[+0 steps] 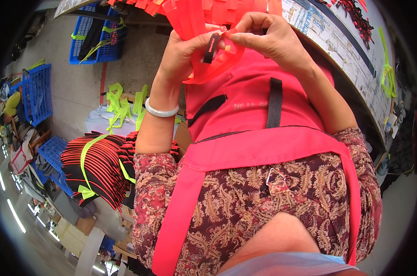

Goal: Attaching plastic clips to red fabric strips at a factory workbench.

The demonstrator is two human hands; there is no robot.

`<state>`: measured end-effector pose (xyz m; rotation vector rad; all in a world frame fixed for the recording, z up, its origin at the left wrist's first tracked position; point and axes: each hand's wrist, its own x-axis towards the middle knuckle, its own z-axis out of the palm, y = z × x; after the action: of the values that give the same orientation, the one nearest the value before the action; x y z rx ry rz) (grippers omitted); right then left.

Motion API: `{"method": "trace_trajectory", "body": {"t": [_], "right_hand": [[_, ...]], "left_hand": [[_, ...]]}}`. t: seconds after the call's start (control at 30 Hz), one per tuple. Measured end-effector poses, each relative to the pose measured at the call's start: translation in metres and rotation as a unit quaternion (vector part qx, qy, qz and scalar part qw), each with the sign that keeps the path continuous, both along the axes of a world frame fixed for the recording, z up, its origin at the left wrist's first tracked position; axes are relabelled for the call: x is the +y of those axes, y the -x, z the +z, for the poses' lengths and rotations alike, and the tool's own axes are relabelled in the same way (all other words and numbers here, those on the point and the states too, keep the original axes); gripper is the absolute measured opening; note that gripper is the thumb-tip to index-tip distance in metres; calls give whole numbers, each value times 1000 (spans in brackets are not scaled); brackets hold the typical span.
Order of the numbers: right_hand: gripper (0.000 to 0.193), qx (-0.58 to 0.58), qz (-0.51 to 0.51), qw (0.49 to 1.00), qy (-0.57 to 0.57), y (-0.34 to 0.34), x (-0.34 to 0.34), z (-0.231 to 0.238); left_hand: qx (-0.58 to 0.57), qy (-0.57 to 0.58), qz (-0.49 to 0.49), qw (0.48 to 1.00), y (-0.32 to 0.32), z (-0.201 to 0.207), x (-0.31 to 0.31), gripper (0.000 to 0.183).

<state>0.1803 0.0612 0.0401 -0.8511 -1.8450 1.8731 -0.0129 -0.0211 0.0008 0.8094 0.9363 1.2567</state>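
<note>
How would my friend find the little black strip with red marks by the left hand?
Start at the big pinkish-red fabric apron on the person's front, then go up to the bare left hand. Beside its thumb, against bright orange-red ribbon, is the short black strip with red marks. The longer black fabric straps on the apron show no red marks.

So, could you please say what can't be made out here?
Head view: the part of the orange strip pinched by the right hand, hidden by its grip.
Head view: marking on the black tab at the left hand, too small to read.
Head view: the orange bundle, cut off by the top edge.
Head view: yellow-green item at far left, too small to identify.
</note>
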Motion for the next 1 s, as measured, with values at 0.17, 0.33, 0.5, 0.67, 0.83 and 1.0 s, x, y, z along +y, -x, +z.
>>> {"method": "trace_trajectory", "body": {"t": [0.17,0.33,0.5,0.67,0.83,1.0], "right_hand": [[13,-8,12,1000,7,1,0,2],[14,-15,38,999,6,-2,2,-2],[14,-79,-1,996,-44,0,4,6],[15,-57,-18,998,2,3,1,8],[16,-75,24,996,-35,0,2,6],[14,-19,26,999,-14,1,0,1]], "left_hand": [[29,-5,-4,1000,3,-3,0,24],[30,-17,-19,999,1,-5,0,23],[39,3,-40,998,-1,-2,-3,21],[-83,40,-26,995,1,-9,-3,21],[-103,26,-27,994,2,-12,-4,23],[-80,11,-30,996,3,-13,-3,22]]}}
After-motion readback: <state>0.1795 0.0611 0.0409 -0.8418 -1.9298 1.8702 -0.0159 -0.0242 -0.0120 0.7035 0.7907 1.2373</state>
